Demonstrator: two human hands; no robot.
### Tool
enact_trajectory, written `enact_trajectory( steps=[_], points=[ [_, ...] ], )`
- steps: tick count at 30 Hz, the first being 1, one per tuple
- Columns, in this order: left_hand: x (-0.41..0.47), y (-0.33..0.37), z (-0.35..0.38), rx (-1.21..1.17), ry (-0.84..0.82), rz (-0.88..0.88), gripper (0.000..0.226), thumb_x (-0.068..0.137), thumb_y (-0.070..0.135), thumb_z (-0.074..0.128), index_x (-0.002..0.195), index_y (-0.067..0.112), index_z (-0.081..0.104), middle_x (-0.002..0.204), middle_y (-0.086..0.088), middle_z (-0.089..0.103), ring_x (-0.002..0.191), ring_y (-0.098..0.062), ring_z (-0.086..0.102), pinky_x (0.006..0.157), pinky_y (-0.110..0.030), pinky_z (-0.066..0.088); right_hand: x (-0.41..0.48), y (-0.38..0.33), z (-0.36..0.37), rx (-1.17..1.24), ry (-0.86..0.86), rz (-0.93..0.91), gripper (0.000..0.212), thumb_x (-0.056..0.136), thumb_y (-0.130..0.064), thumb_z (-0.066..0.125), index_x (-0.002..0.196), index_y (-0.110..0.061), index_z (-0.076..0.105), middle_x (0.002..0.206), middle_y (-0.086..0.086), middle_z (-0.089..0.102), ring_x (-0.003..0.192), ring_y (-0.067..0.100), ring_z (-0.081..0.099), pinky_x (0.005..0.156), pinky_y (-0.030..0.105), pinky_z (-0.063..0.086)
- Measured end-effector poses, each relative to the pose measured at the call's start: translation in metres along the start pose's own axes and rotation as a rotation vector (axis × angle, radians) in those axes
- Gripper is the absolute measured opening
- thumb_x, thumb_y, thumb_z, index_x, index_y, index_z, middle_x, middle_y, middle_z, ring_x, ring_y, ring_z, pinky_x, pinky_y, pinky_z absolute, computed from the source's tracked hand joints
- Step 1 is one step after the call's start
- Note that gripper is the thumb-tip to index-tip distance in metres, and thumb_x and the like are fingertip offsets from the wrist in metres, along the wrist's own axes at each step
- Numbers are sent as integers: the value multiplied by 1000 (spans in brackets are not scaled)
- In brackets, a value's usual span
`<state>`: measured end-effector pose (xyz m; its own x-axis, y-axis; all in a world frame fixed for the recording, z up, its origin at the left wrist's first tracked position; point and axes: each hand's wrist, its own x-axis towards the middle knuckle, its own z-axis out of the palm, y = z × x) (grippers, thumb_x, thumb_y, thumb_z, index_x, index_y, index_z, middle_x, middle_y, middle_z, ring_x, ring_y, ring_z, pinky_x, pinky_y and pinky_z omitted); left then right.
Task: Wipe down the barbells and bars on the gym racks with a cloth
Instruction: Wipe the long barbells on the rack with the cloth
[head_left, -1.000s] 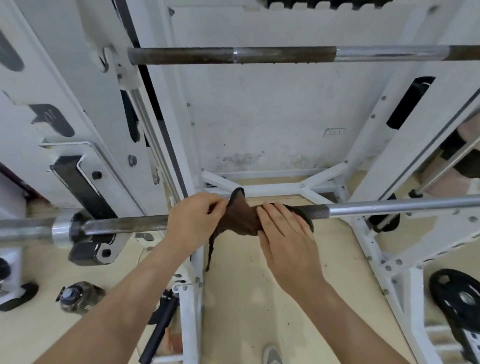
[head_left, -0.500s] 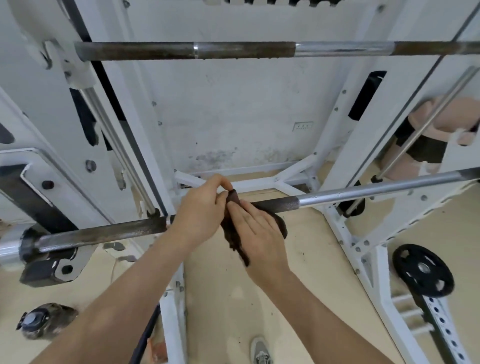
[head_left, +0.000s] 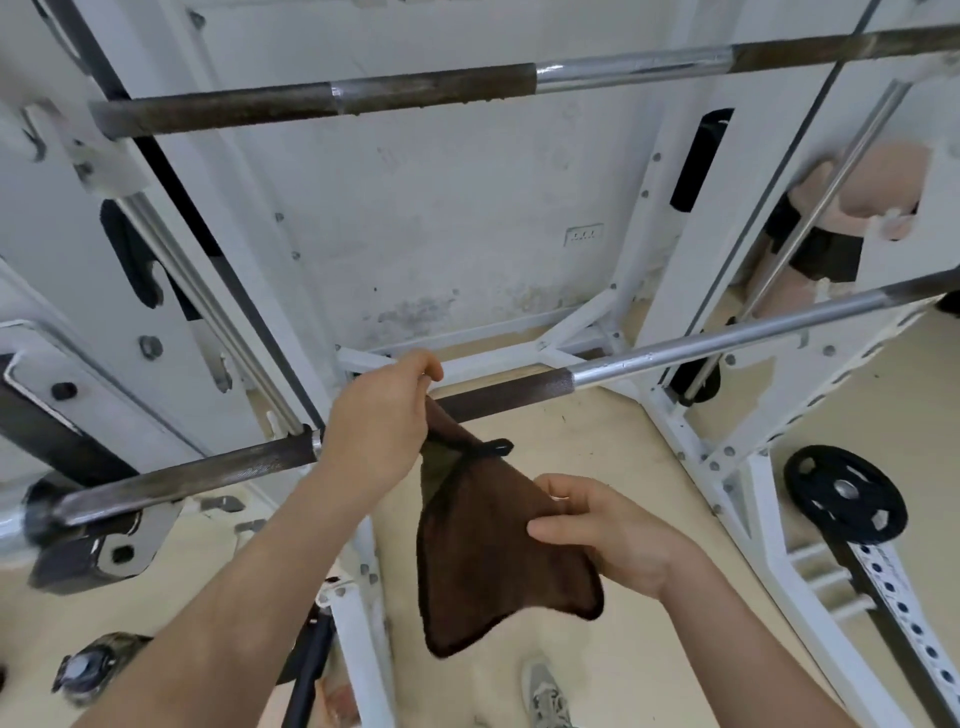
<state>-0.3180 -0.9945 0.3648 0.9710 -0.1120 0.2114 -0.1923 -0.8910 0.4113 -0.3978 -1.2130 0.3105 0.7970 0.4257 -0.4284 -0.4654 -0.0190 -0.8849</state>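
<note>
Now, you hold the dark brown square cloth (head_left: 483, 566) spread between both hands. It hangs just below and in front of the lower steel barbell (head_left: 509, 391) on the white steel rack (head_left: 660, 291), and only its top corner comes up to the bar. Your left hand (head_left: 382, 421) has its fingers curled and pinches that top corner right at the bar; whether the knuckles touch the steel I cannot tell. Your right hand (head_left: 608, 530) is lower and apart from the bar, with the thumb on the near face and the fingers behind, pinching the cloth's right edge.

This looks like a refold or a turn to a fresh face, so do it properly. Fold the cloth into a flat pad thick enough to fill your palm, and tuck the small black hanging loop (head_left: 496, 447) inside so it doesn't drag. Then wrap the pad right round the dark knurled section, not just over the top, and grip firmly. The rough, rusty-looking knurling will likely snag the pile and hold grime in its grooves, so twist as you slide. Work in one direction toward the shiny smooth section (head_left: 727, 339) on your right, overlapping your strokes. The upper rusty barbell (head_left: 431, 93) looks as though it needs the same care.
</note>
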Motion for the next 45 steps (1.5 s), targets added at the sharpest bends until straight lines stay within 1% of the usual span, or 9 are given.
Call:
enact_trajectory(
  steps=[5, 10, 15, 19, 24, 28, 35, 39, 45],
  points=[
    [-15, -15, 16, 469, 95, 162, 38, 71, -1, 65, 104, 17, 56, 72, -3, 60, 64, -26, 58, 43, -31, 36, -24, -17, 2, 191, 17, -117, 68, 69, 0, 76, 130, -22, 57, 100, 33, 67, 75, 34, 66, 66, 35, 55],
    [-28, 5, 17, 516, 27, 187, 29, 70, 17, 71, 94, 13, 54, 60, -1, 55, 51, -26, 55, 44, -30, 29, -12, -53, 40, 465, 109, -534, 52, 68, 8, 74, 113, -15, 65, 90, 13, 70, 78, 22, 67, 71, 30, 57],
    [-55, 1, 30, -309, -281, -133, 30, 77, 41, 61, 98, 20, 62, 93, -2, 67, 99, -31, 64, 81, -33, 50, 49, -52, 66, -500, 563, -675, 31, 85, -18, 55, 115, -23, 59, 108, -6, 64, 103, 15, 60, 89, 31, 48],
    [-60, -27, 20, 355, -144, 7, 7, 79, 24, 52, 74, 21, 57, 64, 4, 56, 64, -24, 59, 54, -27, 42, 88, -33, 81, -1284, 742, -620, 33, 96, -38, 32, 106, -27, 61, 93, -4, 59, 98, 21, 55, 88, 38, 35],
    [-24, -45, -13, 247, 90, 80, 7, 81, 16, 55, 79, 17, 62, 77, 3, 56, 79, -24, 52, 58, -36, 48, 115, -37, 87, -1287, 741, -659, 24, 92, -35, 43, 91, -23, 64, 81, -5, 62, 85, 22, 60, 94, 38, 33],
    [-11, -49, 5, 343, -73, -16, 7, 93, 30, 40, 88, 25, 43, 64, 7, 49, 63, -24, 54, 52, -30, 34, 97, -41, 62, -1415, 569, -696, 37, 85, -31, 38, 107, -22, 66, 84, -5, 66, 86, 21, 62, 89, 33, 36],
    [-8, -57, 17, 492, 39, 82, 44, 98, 44, 20, 69, 21, 44, 48, 8, 37, 44, -22, 44, 41, -24, 16, 99, -27, 65, -1351, 833, -661, 35, 95, -44, 45, 102, -20, 69, 91, -2, 62, 91, 20, 56, 98, 41, 39],
    [-4, -58, 16, 623, -6, 158, 69, 91, 36, -3, 97, 20, 64, 57, 5, 42, 48, -24, 39, 41, -24, 13, 112, -22, 57, -1546, 791, -832, 30, 101, -36, 43, 109, -19, 66, 96, 0, 60, 90, 22, 58, 93, 38, 37],
    [1, -55, 10, 819, -188, 230, 37, 93, 16, 33, 127, 14, 50, 66, 2, 44, 53, -24, 45, 39, -24, 19, 100, -25, 24, -1412, 1017, -709, 32, 101, -32, 39, 104, -18, 68, 88, -1, 60, 85, 22, 57, 94, 40, 38]
  ],
)
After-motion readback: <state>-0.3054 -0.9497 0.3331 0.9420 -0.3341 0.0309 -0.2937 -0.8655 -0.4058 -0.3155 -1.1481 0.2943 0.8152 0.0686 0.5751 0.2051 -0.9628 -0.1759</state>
